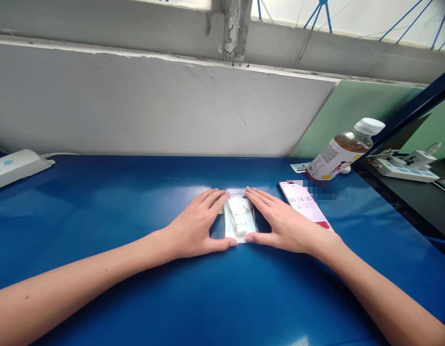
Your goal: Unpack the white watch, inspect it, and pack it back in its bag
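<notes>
Forearms lead to left hand and right hand, gripping a clear packet near a phone reading "00:18:05".

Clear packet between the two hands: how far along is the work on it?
Looks done: the white item appears to lie inside the clear packet, flat on the blue table. In hand: the left hand and right hand touch the packet's opposite sides. Remaining: neither hand is off the packet yet; whether it is sealed cannot be told.
</notes>
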Motion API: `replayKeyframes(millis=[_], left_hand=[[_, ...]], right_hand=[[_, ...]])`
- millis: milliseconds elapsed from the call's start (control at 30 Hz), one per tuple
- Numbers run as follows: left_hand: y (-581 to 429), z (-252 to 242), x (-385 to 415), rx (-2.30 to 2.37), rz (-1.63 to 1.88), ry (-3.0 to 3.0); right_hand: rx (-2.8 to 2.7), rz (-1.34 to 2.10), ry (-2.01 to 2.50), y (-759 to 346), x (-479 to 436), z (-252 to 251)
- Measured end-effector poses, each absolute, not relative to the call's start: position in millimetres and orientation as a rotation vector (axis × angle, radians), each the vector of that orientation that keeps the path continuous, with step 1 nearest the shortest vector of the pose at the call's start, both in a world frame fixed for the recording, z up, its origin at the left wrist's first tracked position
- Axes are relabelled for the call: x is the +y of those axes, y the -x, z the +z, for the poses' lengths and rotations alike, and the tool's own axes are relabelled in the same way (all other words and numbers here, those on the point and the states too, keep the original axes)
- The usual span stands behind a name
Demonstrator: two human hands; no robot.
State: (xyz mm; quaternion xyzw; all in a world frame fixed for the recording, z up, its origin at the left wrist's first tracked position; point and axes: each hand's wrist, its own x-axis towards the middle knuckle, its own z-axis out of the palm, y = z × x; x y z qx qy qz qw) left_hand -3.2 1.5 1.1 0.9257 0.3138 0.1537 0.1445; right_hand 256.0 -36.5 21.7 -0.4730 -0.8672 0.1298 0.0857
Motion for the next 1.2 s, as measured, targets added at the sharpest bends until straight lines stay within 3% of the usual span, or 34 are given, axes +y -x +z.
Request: replayKeyframes(millis=[433, 833, 1200], left_hand=[[3.2, 3.9, -0.8, 0.945, 0.441, -2.643], [2.5, 1.2, 0.9, 0.979, 0.506, -2.65], [5.2, 5.4, 5.4, 0.871, 0.354, -2.677]], right_hand=[[-2.611, 0.327, 1.404, -255.6, -37.0, 22.5], [-2.376, -0.027, 1.51, -255.6, -31.3, 19.7], [-2.548, 0.181, 1.389, -260.4, -31.6, 29.9]])
